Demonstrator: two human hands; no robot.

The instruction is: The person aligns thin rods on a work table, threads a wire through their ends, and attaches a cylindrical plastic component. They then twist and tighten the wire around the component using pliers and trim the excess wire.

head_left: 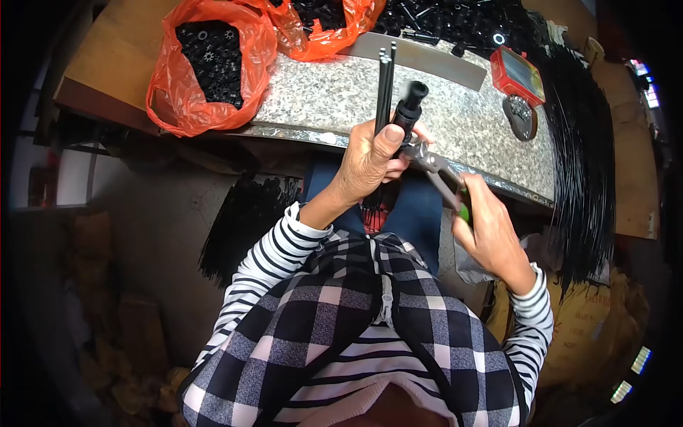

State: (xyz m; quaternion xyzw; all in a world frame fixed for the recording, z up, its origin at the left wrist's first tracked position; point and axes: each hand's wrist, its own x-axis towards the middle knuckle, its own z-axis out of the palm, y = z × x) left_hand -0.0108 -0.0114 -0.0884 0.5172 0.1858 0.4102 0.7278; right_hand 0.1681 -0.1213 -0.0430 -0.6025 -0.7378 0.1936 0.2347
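My left hand (364, 162) is closed around several thin black rods (383, 92) and a thicker black tubular piece (410, 107), which point away from me over the near edge of the table. My right hand (491, 231) grips a pair of pliers (442, 181) with green on the handles. The jaws meet the black piece just beside my left fingers. What exactly lies between the jaws is too small to make out.
The speckled tabletop (313, 92) carries a flat metal strip (420, 60), a red box (516, 77) and a small dark dish (520, 117). An orange plastic bag (260, 50) holds small black parts. Long black rods (583, 171) hang over the right edge; more black rods (245, 228) are below, left.
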